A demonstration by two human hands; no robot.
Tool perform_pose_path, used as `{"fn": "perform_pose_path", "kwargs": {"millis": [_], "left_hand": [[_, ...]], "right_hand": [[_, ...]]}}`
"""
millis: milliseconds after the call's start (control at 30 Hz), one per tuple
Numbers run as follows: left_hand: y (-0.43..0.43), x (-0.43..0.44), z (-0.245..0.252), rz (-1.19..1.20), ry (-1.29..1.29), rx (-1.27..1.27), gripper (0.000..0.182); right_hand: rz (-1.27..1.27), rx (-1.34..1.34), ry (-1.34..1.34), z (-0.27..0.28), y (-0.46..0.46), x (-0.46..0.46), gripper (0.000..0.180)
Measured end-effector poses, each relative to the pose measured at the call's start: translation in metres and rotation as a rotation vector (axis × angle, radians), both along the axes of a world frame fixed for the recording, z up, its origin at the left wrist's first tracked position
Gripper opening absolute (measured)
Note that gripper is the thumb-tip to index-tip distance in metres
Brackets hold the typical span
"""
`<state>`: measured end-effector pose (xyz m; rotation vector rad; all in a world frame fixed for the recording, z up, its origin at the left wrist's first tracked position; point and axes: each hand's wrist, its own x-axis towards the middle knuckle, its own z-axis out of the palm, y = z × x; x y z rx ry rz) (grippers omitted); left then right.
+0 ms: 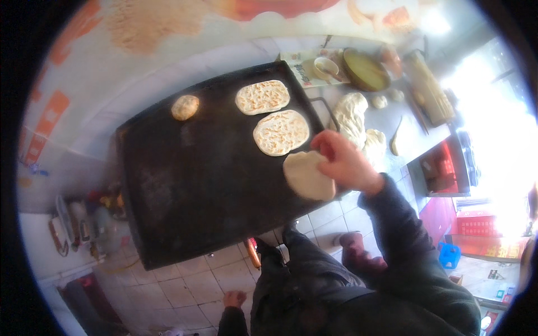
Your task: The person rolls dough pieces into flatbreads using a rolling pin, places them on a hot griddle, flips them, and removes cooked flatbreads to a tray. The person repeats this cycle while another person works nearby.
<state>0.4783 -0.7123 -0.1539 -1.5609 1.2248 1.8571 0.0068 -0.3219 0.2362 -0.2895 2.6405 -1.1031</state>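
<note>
My right hand [346, 161] is over the right edge of a pale, raw-looking round of dough [309, 178] on a black flat griddle [197, 180]. Its thumb overlaps the round, and a gap shows between the thumb and the curled fingers. Just beyond lie two flat breads with browned patches, an oval one [263, 97] and a rounder one [281, 132]. A small browned round bread [185, 107] sits alone near the griddle's far left. Low at my side hangs my left hand [234, 299], away from the griddle, fingers curled and palm hidden.
Right of the griddle's metal handle [330, 110], large dough lumps [352, 117] and small dough balls [379, 101] rest on the counter. Behind them stand a bowl [325, 68] and a round yellowish pan [366, 69]. An orange-handled object [253, 253] juts below the griddle's front edge.
</note>
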Motion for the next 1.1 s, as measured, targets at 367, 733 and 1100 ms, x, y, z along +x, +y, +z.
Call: {"fn": "perform_pose_path", "kwargs": {"millis": [367, 733, 1100], "left_hand": [[-0.016, -0.005, -0.032, -0.675, 0.223, -0.228, 0.021], [0.016, -0.074, -0.003, -0.48, 0.097, -0.134, 0.02], [0.055, -0.052, 0.012, -0.624, 0.144, -0.241, 0.017]], "right_hand": [[0.255, 0.273, 0.276, -0.083, 0.034, 0.011, 0.035], [0.332, 0.29, 0.288, -0.098, 0.016, 0.005, 0.054], [0.166, 0.2, 0.534, -0.131, -0.029, -0.121, 0.058]]}}
